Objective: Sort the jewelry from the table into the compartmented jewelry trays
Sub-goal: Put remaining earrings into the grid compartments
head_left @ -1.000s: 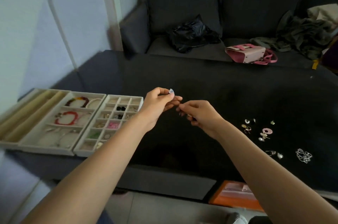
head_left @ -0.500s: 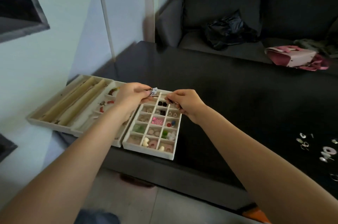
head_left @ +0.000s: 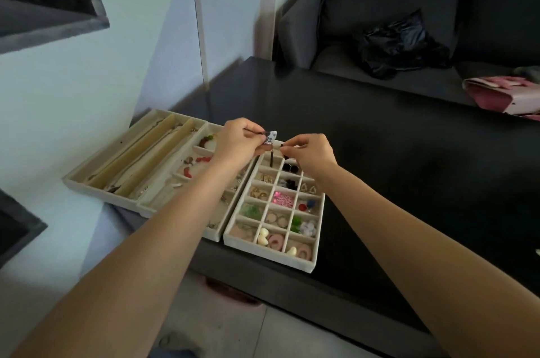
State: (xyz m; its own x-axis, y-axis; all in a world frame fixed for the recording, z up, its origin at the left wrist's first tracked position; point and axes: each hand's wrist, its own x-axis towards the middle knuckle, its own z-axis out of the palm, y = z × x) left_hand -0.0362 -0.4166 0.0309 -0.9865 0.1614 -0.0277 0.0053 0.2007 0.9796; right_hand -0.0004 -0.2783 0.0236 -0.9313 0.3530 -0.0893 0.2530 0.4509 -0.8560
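Two hands: both are raised over the far end of the small-grid tray (head_left: 230,236), close together but not touching.
Left hand: the left hand (head_left: 238,143) pinches a small white piece with a dark pattern (head_left: 270,136) between thumb and fingertips; a thin dark part hangs below it.
Right hand: the right hand (head_left: 311,153) has its fingers curled in a pinch on something tiny and dark (head_left: 282,146); what it is cannot be told.
Tray below: the grid tray sits on the dark table (head_left: 409,153); many of its cells already hold earrings and beads. The far cells lie partly behind the hands.
Other trays: a wider tray (head_left: 152,208) with bracelets and a long-slot tray (head_left: 73,182) lie just beside it on the left.
Step in hand: probably dropping this piece, perhaps an earring and its back, into a far cell.
Doing it well: lower the pinch close to the chosen cell before letting go, so the piece does not bounce into a neighbouring one; keep both small parts together.
Risk: a tiny part could slip onto the dark table and be hard to find.
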